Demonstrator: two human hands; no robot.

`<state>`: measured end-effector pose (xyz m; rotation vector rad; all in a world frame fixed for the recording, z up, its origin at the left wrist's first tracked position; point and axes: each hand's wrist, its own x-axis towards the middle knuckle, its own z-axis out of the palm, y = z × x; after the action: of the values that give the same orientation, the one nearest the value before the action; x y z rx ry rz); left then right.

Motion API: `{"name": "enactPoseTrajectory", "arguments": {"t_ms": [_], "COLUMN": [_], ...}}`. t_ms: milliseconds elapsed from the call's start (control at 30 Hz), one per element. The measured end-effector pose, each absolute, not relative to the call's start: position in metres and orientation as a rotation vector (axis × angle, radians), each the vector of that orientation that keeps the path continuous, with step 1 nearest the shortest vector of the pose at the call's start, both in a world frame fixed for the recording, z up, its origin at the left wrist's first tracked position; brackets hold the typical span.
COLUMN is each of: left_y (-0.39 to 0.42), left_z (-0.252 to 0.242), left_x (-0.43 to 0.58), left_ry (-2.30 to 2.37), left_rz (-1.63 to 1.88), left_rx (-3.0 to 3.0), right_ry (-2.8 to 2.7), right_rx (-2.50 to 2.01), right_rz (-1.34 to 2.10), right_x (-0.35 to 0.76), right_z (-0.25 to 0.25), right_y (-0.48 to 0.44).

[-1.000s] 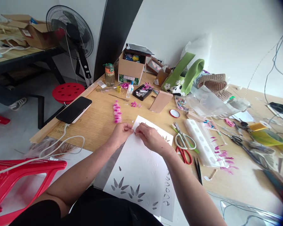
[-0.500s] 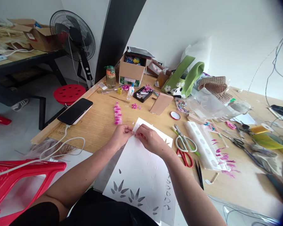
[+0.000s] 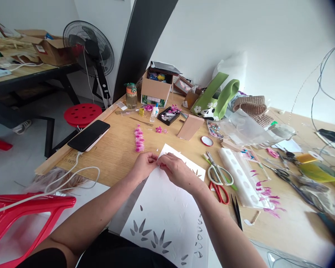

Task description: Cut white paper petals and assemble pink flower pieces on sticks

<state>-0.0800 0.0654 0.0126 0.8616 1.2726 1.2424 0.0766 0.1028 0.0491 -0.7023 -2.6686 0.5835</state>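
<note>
A white sheet [image 3: 153,201] with leaf-shaped cutouts runs from the table over my lap. Above its far left edge, my left hand [image 3: 144,165] is closed in a pinch. My right hand [image 3: 176,172] is closed too, over the sheet, its fingertips meeting those of the left. Whatever lies between the fingers is too small or hidden to name. Just beyond my left hand lies a fluffy pink strip [image 3: 139,138]. Small pink flower pieces [image 3: 159,129] are farther back.
To the right lie white-handled scissors [image 3: 218,174], red-handled scissors [image 3: 220,192], black tweezers [image 3: 236,212] and a plastic roll [image 3: 237,175]. A phone [image 3: 89,134] with a cable sits at left. A glue bottle [image 3: 154,112], black tray [image 3: 168,116] and pinkish-brown block [image 3: 190,126] stand behind.
My right hand has shifted slightly left, bringing its fingertips against those of my left hand. The camera view has tilted up a little.
</note>
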Motion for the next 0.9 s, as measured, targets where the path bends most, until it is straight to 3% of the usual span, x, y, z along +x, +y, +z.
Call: {"name": "enactPoseTrajectory", "arguments": {"t_ms": [167,400,633,900], "left_y": [0.067,0.062,0.057,0.050], "left_z": [0.007,0.009,0.014,0.019], "left_x": [-0.082,-0.086,-0.100,-0.106], "left_ry": [1.318,1.323,1.322,1.393], "left_rz": [1.249,1.218,1.132,1.068], "left_rx": [0.849,0.827,0.820,0.793], "right_ry": [-2.507,-1.973,-1.724,-1.861], "right_rx": [-0.622,-1.137,-1.615,-1.947], "right_rz": [0.646,1.133,1.079,1.076], "right_x": [0.080,0.100,0.159,0.169], "right_z": [0.050,0.046,0.016,-0.011], "right_y": [0.101,0.129,0.185,0.186]}}
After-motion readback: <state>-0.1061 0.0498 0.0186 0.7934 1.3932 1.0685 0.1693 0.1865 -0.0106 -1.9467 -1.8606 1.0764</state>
